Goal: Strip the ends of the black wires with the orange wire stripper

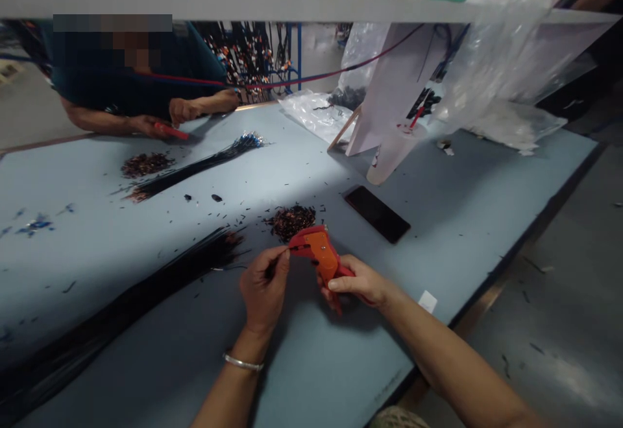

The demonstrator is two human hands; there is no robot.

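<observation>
My right hand (357,280) is wrapped around the handles of a red and orange wire stripper (318,249), its jaws pointing left. Close against the jaws, my left hand (265,282) is closed in a pinch on the end of a thin dark wire, most of which is hidden by the fingers. A thick bundle of black wires (146,298) lies to the left, its loose ends fanned out near my left hand. Just beyond the stripper is a heap of small dark and coppery cut bits (293,222).
Across the table (311,376), a co-worker's hand (148,126) holds a red tool beside another wire bundle (195,168) and scrap heap (146,164). A phone (378,213), a plastic cup (396,152) and plastic bags (511,123) lie right. A shelf (302,6) spans overhead.
</observation>
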